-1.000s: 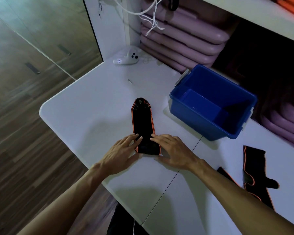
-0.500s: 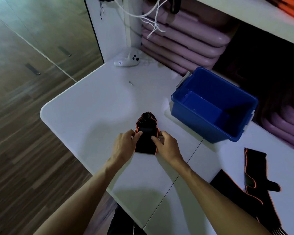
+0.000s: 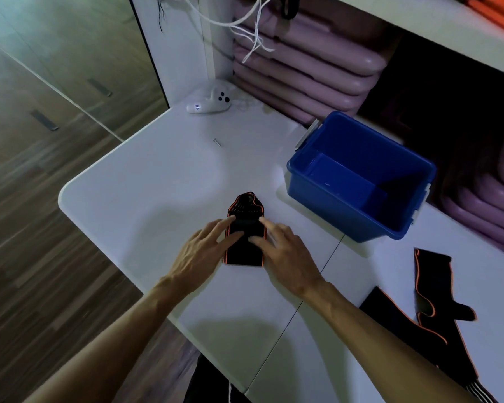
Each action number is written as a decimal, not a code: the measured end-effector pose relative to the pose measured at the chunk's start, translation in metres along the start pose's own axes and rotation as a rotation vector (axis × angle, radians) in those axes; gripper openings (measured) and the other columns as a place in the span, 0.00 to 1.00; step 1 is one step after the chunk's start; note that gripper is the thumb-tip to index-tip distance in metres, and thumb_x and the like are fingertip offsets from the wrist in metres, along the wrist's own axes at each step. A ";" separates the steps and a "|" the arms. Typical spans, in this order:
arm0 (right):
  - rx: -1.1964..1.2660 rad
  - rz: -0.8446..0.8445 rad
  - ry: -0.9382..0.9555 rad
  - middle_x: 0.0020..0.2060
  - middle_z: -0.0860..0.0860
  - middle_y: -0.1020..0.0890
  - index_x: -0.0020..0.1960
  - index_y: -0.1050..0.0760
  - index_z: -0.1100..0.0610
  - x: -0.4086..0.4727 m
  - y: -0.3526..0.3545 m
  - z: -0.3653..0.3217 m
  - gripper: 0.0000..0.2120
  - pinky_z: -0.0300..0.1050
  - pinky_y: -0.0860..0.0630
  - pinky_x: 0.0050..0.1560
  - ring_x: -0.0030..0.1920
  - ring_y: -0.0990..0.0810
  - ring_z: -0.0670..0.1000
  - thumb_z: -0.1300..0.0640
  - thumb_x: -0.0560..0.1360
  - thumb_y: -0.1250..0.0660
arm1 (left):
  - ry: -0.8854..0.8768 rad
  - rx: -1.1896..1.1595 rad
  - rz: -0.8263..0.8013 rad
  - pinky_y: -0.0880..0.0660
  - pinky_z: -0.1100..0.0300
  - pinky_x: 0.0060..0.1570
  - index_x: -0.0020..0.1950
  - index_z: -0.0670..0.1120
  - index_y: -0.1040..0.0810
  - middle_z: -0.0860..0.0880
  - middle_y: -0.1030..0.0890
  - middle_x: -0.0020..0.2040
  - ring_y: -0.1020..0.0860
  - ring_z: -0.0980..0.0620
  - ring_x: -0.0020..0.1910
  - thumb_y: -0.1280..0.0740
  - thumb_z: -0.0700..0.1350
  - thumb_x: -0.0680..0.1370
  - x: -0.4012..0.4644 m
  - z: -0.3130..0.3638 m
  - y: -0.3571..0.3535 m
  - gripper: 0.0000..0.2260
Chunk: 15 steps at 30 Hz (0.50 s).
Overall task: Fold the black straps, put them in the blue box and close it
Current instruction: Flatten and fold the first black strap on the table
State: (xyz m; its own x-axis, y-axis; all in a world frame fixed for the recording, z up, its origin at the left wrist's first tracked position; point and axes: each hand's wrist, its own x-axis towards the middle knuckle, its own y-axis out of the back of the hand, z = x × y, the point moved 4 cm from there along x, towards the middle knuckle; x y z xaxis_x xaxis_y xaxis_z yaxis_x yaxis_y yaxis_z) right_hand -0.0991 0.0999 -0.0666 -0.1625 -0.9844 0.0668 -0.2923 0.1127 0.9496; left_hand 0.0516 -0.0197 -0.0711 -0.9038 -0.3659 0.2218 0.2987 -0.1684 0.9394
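A black strap with orange edging [image 3: 245, 231] lies folded in half on the white table [image 3: 146, 199]. My left hand [image 3: 204, 251] rests flat on its left side, fingers spread. My right hand [image 3: 285, 254] presses on its right side, fingers also spread. Neither hand grips it. The blue box [image 3: 358, 175] stands open with nothing inside, just right of and beyond the strap. More black straps [image 3: 431, 303] lie unfolded at the right, partly behind my right forearm.
A white controller [image 3: 208, 101] sits at the table's far corner and a small screw [image 3: 216, 142] lies nearer. Stacked pink mats [image 3: 303, 62] fill the shelf behind. The table's rounded edge drops to wooden floor on the left.
The long strap was folded in half toward me. My hands, which pinched its fold half a second ago, now lie flat on it, pressing it down.
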 end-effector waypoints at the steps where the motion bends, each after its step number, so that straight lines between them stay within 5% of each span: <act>1: -0.018 -0.043 0.065 0.76 0.56 0.37 0.71 0.30 0.50 -0.005 -0.005 0.002 0.26 0.52 0.23 0.54 0.69 0.31 0.59 0.61 0.74 0.32 | -0.071 0.024 -0.047 0.22 0.51 0.53 0.72 0.49 0.31 0.44 0.33 0.74 0.29 0.44 0.68 0.38 0.40 0.75 -0.006 -0.005 -0.003 0.24; 5: -0.002 -0.155 0.071 0.79 0.53 0.44 0.75 0.37 0.49 -0.010 -0.009 0.009 0.31 0.53 0.30 0.63 0.75 0.38 0.58 0.49 0.74 0.34 | -0.078 -0.012 -0.235 0.31 0.55 0.65 0.77 0.51 0.42 0.48 0.45 0.79 0.37 0.49 0.75 0.37 0.47 0.76 -0.013 -0.012 -0.006 0.30; 10: 0.009 -0.133 0.047 0.77 0.55 0.37 0.72 0.35 0.51 -0.004 -0.013 0.008 0.27 0.54 0.25 0.58 0.70 0.31 0.57 0.46 0.75 0.32 | -0.073 -0.025 -0.263 0.30 0.54 0.64 0.77 0.51 0.42 0.50 0.44 0.79 0.35 0.49 0.72 0.37 0.58 0.76 -0.009 -0.015 -0.007 0.31; 15: 0.081 -0.017 0.052 0.72 0.54 0.28 0.70 0.31 0.53 -0.005 -0.005 0.003 0.21 0.51 0.24 0.55 0.63 0.26 0.54 0.46 0.80 0.43 | -0.072 -0.017 -0.214 0.27 0.52 0.59 0.74 0.48 0.36 0.48 0.36 0.76 0.30 0.47 0.66 0.36 0.60 0.76 -0.005 -0.011 -0.007 0.30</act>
State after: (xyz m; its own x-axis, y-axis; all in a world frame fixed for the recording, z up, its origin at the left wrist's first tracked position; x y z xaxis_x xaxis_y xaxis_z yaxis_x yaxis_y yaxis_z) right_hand -0.0996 0.1049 -0.0727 -0.1081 -0.9918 0.0688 -0.3700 0.1044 0.9231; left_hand 0.0574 -0.0262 -0.0814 -0.9666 -0.2539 0.0363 0.1022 -0.2513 0.9625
